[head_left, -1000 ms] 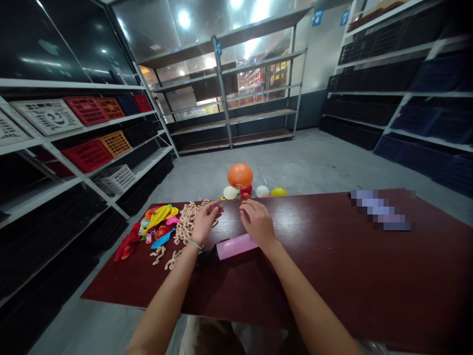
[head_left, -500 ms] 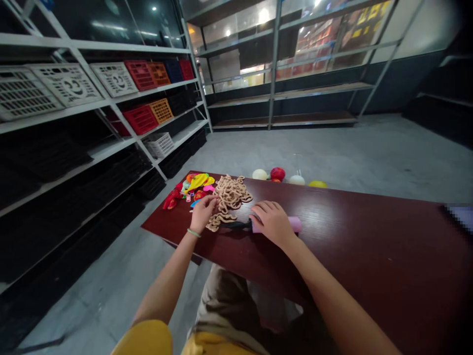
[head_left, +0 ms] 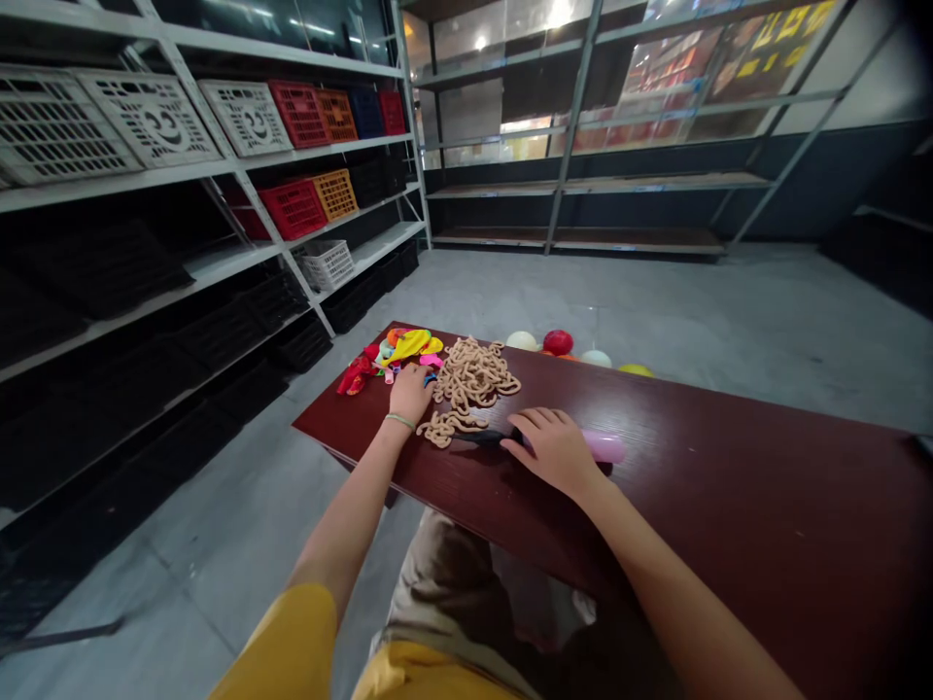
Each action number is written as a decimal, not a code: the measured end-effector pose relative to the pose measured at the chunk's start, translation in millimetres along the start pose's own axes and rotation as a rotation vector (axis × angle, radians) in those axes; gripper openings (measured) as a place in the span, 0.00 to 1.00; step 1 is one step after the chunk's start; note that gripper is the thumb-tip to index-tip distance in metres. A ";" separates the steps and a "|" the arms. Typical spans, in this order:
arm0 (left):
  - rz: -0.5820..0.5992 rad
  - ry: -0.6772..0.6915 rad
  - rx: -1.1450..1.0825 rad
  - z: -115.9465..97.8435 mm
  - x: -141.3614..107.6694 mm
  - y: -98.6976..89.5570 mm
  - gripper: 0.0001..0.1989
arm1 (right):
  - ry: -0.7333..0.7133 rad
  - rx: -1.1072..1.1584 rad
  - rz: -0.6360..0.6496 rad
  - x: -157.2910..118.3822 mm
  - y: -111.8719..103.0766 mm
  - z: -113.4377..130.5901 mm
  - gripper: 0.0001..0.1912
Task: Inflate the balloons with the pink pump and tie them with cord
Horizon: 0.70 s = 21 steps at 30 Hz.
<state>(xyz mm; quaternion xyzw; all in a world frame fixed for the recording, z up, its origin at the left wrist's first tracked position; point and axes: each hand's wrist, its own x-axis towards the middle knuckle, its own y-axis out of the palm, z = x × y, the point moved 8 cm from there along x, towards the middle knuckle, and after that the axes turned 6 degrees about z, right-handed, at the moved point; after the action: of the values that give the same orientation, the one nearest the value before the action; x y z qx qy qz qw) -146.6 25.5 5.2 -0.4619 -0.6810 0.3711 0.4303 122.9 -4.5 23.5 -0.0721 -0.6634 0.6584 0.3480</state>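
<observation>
My left hand [head_left: 412,394] reaches into the near side of a pile of limp balloons [head_left: 412,345] in yellow, red, pink and other colours. Its fingers are bent down and together beside a bit of blue balloon [head_left: 430,378]; what lies between the fingertips is hidden. My right hand [head_left: 552,449] curls over a pink balloon pump [head_left: 604,446] lying on the table, its black nozzle end [head_left: 477,437] pointing left. Between my hands lies a heap of uninflated beige long balloons [head_left: 470,374], with a smaller clump [head_left: 444,425] close to the nozzle.
The dark red table [head_left: 729,506] stretches to the right. Beyond its far edge, inflated balloons [head_left: 558,341] sit on the floor. Metal shelves on the left hold plastic crates [head_left: 295,209]; another rack [head_left: 565,185] stands at the back.
My left hand has moved forward and left, from beside the beige heap to the coloured balloons. My right hand has shifted slightly toward the pump's nozzle end. The view has turned slightly.
</observation>
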 end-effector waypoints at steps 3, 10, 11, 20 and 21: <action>0.042 -0.056 0.041 3.4 9.1 8.7 0.12 | 0.013 0.003 0.066 -0.8 0.2 -7.0 0.19; 0.016 -0.109 -0.027 13.4 7.2 5.9 0.12 | 0.136 0.081 0.276 -8.8 1.7 -37.2 0.24; -0.011 -0.113 -0.081 13.2 6.5 2.2 0.12 | 0.159 0.089 0.303 -10.5 1.6 -41.3 0.24; -0.150 -0.160 -1.106 -18.2 21.8 -14.7 0.07 | 0.276 0.186 0.461 -18.9 -2.7 -60.4 0.16; -0.127 -0.166 -1.214 -25.9 25.2 -11.6 0.08 | 0.311 0.214 0.425 -18.5 -6.8 -64.1 0.16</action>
<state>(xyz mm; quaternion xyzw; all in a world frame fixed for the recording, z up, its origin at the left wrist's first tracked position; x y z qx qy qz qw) -131.2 48.7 31.0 -0.5525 -0.8282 -0.0747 0.0574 174.9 37.3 16.1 -0.2723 -0.4988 0.7640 0.3055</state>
